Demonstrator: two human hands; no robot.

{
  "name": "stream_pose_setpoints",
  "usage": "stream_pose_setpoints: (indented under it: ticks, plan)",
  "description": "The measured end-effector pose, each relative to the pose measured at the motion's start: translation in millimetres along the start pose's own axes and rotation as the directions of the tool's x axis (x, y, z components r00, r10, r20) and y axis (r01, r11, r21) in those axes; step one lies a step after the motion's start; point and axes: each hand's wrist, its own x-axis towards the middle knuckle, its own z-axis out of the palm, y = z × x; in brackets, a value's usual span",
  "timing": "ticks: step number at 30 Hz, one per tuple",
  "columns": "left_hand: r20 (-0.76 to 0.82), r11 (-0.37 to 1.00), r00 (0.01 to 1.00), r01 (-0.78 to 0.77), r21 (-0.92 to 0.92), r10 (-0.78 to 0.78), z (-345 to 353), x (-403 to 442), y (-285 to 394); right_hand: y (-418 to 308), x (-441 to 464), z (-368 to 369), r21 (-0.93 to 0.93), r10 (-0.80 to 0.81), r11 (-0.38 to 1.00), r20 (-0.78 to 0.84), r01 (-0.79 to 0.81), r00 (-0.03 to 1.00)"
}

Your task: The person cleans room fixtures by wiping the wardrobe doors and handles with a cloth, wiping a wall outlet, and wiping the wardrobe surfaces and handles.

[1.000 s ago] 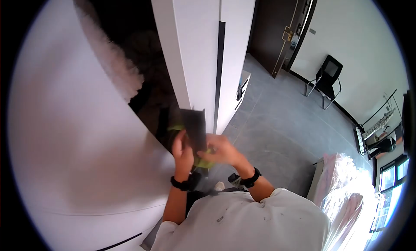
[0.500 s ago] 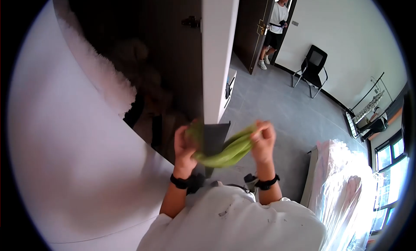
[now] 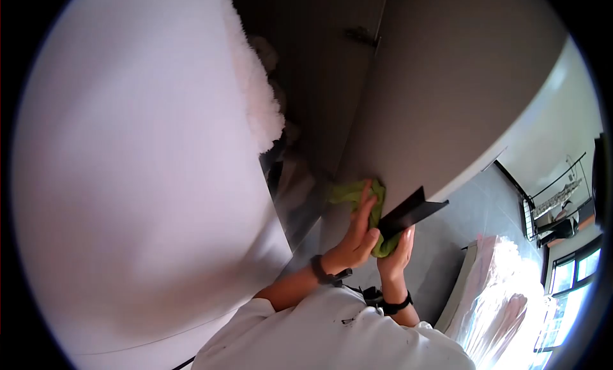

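A green cloth lies against the inner face of the cabinet door, and part of it hangs down below the black handle strip on the door's edge. My left hand presses the cloth to the door, its fingers pointing up over it. On the other side of the strip, my right hand has the cloth's lower part against its palm. Its fingertips are partly hidden behind the strip.
At the left stands a large white panel, with pale fluffy fabric showing past its edge in the dark cabinet. Plastic-wrapped items stand at the lower right. A rack is by the far wall.
The cabinet door has swung toward me, now showing its inner face and covering the doorway, person and chair. Both hands have moved closer together, taking the cloth from the air onto the door.
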Motion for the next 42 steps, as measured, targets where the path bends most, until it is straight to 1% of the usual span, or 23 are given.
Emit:
stream_pose_setpoints:
  ticks: [3,5,6,8,11,12,13,15,17,18,20,24,26,27,29,31,32,33,34,36,38,39,42]
  plan:
    - [0.050,1.000,0.999,0.004,0.017,-0.005,8,-14,-12,25,-19,-21,-0.035,0.081,0.996,-0.005,-0.082,0.997]
    - [-0.017,0.993,0.993,0.113,-0.046,-0.114,14,-22,-21,35,-22,-28,0.034,0.090,0.995,-0.009,-0.090,0.996]
    - [-0.016,0.994,0.995,0.100,-0.044,-0.100,17,-19,-14,19,-21,-20,0.091,0.009,0.996,-0.006,-0.008,1.000]
    - [-0.054,0.993,0.999,0.008,0.116,-0.001,22,1,10,-12,-5,-9,0.187,-0.147,0.972,0.022,0.140,0.989]
    - [0.029,0.993,0.997,-0.076,0.090,0.074,16,31,23,-23,8,-6,0.188,-0.112,0.975,-0.051,0.120,0.992]
    - [0.043,0.993,0.996,-0.086,0.082,0.083,14,32,17,-13,8,-14,0.092,-0.191,0.978,0.022,0.188,0.981]
    - [0.079,0.993,0.993,-0.090,0.077,0.084,11,27,8,-7,8,-15,0.086,-0.200,0.976,0.010,0.198,0.980]
    - [0.121,0.994,0.989,-0.094,0.063,0.086,11,18,-10,4,6,-15,-0.075,-0.262,0.962,0.005,0.261,0.965]
    - [0.080,0.994,0.996,-0.054,0.100,0.046,11,9,-24,27,-4,-19,-0.092,-0.218,0.972,-0.014,0.216,0.976]
    - [0.081,0.995,0.996,-0.047,0.093,0.040,14,4,-36,36,-7,-22,-0.127,-0.152,0.981,-0.046,0.145,0.987]
    - [0.017,0.993,0.994,0.112,0.049,-0.113,24,-4,-57,44,-12,-28,-0.139,-0.061,0.989,-0.074,0.050,0.995]
    - [-0.032,0.967,0.974,0.228,0.113,-0.225,29,24,-24,13,-1,-21,-0.215,-0.158,0.968,-0.130,0.128,0.979]
    - [-0.010,0.974,0.999,-0.033,0.225,0.036,27,51,-12,0,12,-12,-0.170,-0.393,0.915,-0.164,0.366,0.905]
    - [0.010,0.974,0.999,-0.049,0.223,0.048,28,54,-13,1,15,-13,-0.173,-0.405,0.910,-0.182,0.376,0.896]
    - [-0.014,0.999,1.000,0.027,-0.036,-0.028,26,44,-20,6,12,-12,-0.202,-0.416,0.905,-0.231,0.375,0.880]
    - [-0.028,0.950,0.994,0.096,-0.299,-0.109,28,38,-27,17,9,-16,-0.169,-0.420,0.907,-0.266,0.387,0.868]
    - [-0.028,0.895,0.987,0.131,-0.427,-0.157,30,35,-29,29,0,-24,-0.201,-0.323,0.938,-0.219,0.282,0.921]
    - [-0.023,0.892,0.986,0.138,-0.431,-0.163,32,34,-29,30,-4,-26,-0.237,-0.217,0.956,-0.175,0.173,0.960]
    - [-0.020,0.947,0.991,0.123,-0.296,-0.135,34,34,-29,32,-5,-25,-0.178,-0.166,0.975,-0.196,0.132,0.966]
    - [-0.023,0.997,0.997,0.080,-0.003,-0.080,40,33,-29,24,-5,-28,-0.219,-0.163,0.968,-0.181,0.122,0.970]
    - [-0.023,0.954,0.999,0.051,0.297,-0.046,43,28,-28,7,-4,-30,-0.302,-0.212,0.942,-0.192,0.148,0.958]
    - [-0.038,0.952,0.998,0.061,0.299,-0.052,45,27,-25,-1,-2,-28,-0.301,-0.204,0.943,-0.178,0.144,0.963]
    - [0.050,0.981,0.992,-0.121,0.150,0.115,49,32,-32,-3,15,-27,-0.352,-0.357,0.903,-0.302,0.244,0.884]
